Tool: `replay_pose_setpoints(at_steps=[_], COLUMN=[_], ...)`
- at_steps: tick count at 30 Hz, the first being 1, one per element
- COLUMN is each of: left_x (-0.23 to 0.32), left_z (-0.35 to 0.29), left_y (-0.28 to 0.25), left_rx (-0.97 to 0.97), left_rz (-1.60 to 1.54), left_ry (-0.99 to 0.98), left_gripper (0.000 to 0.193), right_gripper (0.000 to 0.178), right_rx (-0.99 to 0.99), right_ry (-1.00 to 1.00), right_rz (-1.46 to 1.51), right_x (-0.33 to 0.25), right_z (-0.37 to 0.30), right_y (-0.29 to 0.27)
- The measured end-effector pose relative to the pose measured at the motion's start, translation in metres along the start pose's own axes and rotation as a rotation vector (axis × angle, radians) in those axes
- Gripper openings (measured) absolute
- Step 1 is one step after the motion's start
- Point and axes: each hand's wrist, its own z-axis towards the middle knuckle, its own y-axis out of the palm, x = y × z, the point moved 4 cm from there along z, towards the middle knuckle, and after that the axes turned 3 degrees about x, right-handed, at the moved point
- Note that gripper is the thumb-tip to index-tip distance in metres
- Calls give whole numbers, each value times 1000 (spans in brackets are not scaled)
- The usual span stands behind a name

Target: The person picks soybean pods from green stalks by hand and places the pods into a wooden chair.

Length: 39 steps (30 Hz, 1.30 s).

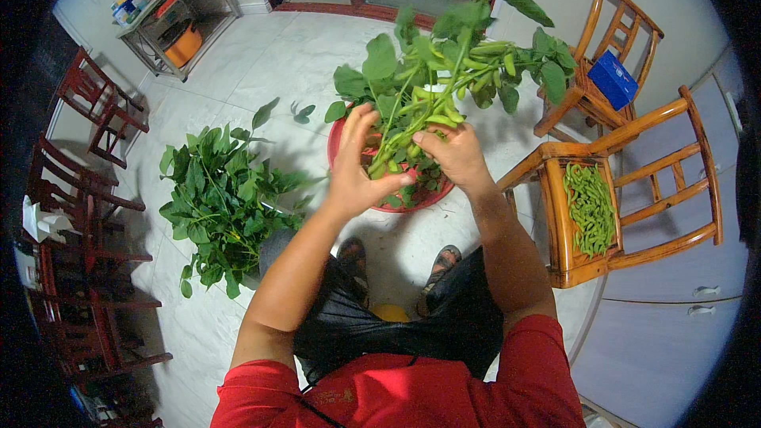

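A leafy soybean plant (pixel 468 59) with clusters of green pods slants up and to the right above a red basin (pixel 432 196). My right hand (pixel 458 157) is closed on it, thumb and fingers pinched among the pods and stalk; the exact grip is partly hidden. My left hand (pixel 355 162) is at the lower end of the stalk, its thumb and fingers spread apart around the stems, no firm hold visible. Leaves and some pods lie in the basin below both hands.
A heap of leafy plants (pixel 222 198) lies on the floor at left. Picked green pods (pixel 590 210) cover the seat of a wooden chair (pixel 559 257) at right. Another chair behind bears a blue box (pixel 613 81). Dark red chairs (pixel 99 103) line the left; a metal rack (pixel 178 20) stands far left.
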Motion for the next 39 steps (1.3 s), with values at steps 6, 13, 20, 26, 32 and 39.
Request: replay_pose_setpoints(at_steps=[6,13,20,26,32,39], left_x=[-30,-22,-50,-37,-28,-23], left_z=[-10,-13,-18,-17,-6,-10], left_y=[0,7,18,20,27,33], left_rx=[-321,-418,-143,-66,-63,5], left_rz=[-464,-721,-524,-415,207,65], left_ry=[-649,-767,-680,-580,-313,-262], left_gripper=[45,17,23,26,27,25], right_gripper=[24,19,13,17,20,30], right_rx=[-35,-108,41,20,224,373], right_ry=[14,-99,-190,-290,-110,256], right_rz=[-136,-310,-186,-459,-840,-1090], right_x=[6,3,-11,5,40,99], right_z=[-1,-3,-3,0,10,10], right_y=[-6,1,9,5,-8,-71])
